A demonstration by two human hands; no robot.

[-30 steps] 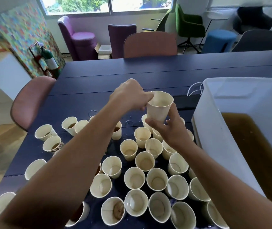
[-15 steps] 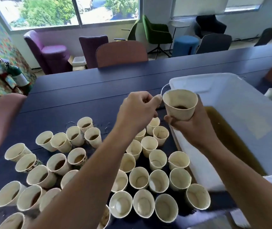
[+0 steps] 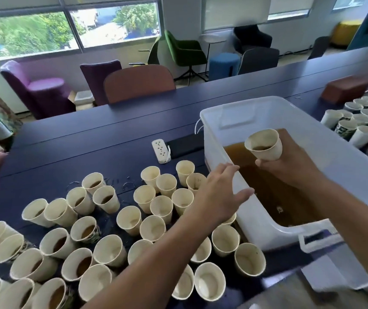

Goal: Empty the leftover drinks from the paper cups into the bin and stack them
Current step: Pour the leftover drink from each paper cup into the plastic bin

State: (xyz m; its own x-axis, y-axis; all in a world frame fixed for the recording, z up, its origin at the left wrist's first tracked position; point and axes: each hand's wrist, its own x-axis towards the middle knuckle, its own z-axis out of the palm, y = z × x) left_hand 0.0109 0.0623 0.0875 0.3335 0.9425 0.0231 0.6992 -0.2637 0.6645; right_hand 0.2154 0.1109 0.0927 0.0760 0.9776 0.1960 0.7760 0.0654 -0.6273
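A paper cup (image 3: 264, 146) holding what seems a little dark drink is gripped by the right hand (image 3: 290, 162) over the white bin (image 3: 312, 139), while the left hand (image 3: 219, 192) is held spread, empty, above the bin's near rim.

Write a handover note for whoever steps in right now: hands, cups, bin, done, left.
Right hand grips a paper cup above the white bin; a little drink is in it, not yet poured.
Left hand is open and empty, fingers by the bin's near wall.
Bin already holds brown liquid.
Left: tip this cup, then the cups on the table; several on the left hold drink. No stack in view.
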